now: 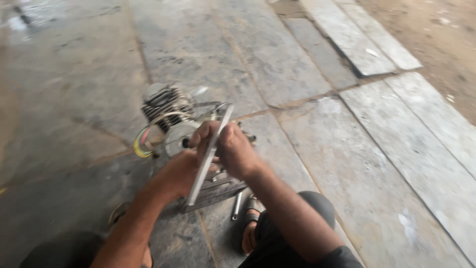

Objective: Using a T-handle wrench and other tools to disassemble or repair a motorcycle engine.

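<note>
A small finned engine (166, 111) with yellow and green wires (141, 144) sits on the stone floor in front of me. Both hands are over it. My right hand (235, 151) is closed around a long flat metal bar (210, 154) that slants from upper right down to lower left. My left hand (181, 171) sits lower on the same bar, gripping it near the engine's round side cover (176, 139). The frame is motion-blurred, so the finger positions are unclear.
A dark metal base (213, 193) lies under the engine. A short metal rod (237, 206) rests on the floor by my sandalled foot (250, 228). Large stone slabs (372, 164) surround me, with bare dirt (436, 39) at the upper right.
</note>
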